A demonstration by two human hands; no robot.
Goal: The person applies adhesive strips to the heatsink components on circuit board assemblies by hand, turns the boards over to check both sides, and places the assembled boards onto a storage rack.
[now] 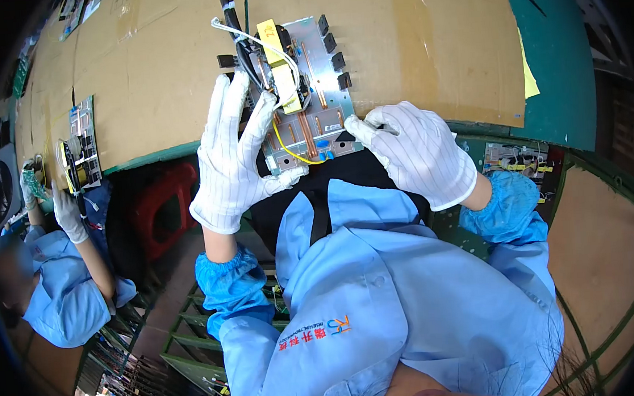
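A circuit board with copper strips lies at the near edge of the cardboard-covered bench. On it sit a yellow-wrapped transformer, black components along the right edge, and a yellow wire. Black and white cables run off its far left. My left hand, in a striped white glove, spreads its fingers along the board's left side; the index fingertip reaches the cables and the thumb lies by the lower corner. My right hand, also gloved, has curled fingers closed at the board's lower right corner. Its fingertips are partly hidden.
At left, a co-worker in blue wears white gloves near another circuit board. A red stool stands below the bench. More boards sit at lower right. Green mat borders the cardboard.
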